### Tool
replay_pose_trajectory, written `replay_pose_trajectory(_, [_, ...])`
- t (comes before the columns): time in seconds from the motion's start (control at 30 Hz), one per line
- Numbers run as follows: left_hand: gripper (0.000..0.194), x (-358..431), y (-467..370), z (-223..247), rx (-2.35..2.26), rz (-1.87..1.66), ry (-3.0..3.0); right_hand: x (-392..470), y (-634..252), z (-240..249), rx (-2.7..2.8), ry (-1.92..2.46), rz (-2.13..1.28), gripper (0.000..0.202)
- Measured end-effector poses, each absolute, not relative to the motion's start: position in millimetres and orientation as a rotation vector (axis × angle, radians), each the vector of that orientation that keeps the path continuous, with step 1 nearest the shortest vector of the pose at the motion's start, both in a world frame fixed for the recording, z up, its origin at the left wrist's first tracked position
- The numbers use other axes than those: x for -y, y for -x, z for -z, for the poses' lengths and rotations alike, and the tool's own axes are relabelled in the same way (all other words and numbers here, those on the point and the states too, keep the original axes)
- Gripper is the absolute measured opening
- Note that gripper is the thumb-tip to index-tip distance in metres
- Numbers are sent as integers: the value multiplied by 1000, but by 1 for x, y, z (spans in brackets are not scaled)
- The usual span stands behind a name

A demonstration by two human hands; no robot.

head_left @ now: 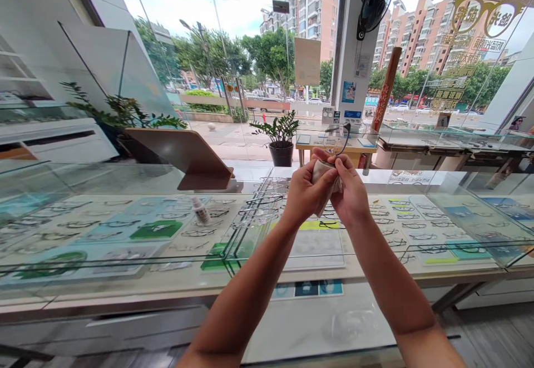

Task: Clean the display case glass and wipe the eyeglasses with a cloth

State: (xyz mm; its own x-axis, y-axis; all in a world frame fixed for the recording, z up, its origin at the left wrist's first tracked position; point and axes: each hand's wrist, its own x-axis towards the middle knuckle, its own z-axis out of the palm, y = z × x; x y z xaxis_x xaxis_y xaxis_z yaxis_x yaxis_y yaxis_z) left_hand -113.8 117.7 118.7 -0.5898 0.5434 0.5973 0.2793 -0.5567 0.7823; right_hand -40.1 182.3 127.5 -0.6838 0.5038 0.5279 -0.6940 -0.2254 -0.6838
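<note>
Both hands are raised close together above the glass display case. My left hand (307, 190) is closed round a pale cloth (323, 172). Beside it, my right hand (349, 191) pinches the cloth's edge and a pair of glasses (347, 134). The dark frame and a curved temple of the glasses stick up above the fingers; the rest is hidden by the fingers and the cloth. A loose end of the cloth hangs below the hands.
Rows of eyeglasses lie inside the glass case (250, 270). On its top stand a small spray bottle (201, 211) and a tilted brown board (183, 153). Behind are a potted plant (280, 153), a small table (315, 146) and large windows.
</note>
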Motion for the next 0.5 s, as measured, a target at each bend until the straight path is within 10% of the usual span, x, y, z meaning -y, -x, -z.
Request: replay_pose_trajectory(0.5, [62,-112,119,-125,-1254,-2037,-1392,-195,36,-126,1261,-249,-1922,17])
